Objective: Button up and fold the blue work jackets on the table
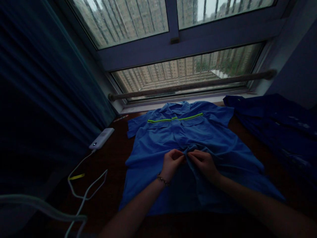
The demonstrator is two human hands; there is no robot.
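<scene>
A blue short-sleeved work shirt [173,135] with a yellow-green stripe across the chest lies flat on a dark wooden table [111,185], collar toward the window. My left hand [172,163], with a bead bracelet on the wrist, pinches the left edge of the shirt's front opening near its middle. My right hand [203,163] pinches the opposite edge. The fingertips of both hands meet at the placket, where the cloth bunches up. Both hands are closed on the fabric.
A white power bank [102,138] with a white cable [84,185] lies left of the shirt. A darker blue garment [274,129] is piled at the right. A window with a horizontal rail [193,86] stands behind the table; a dark curtain [42,99] hangs at the left.
</scene>
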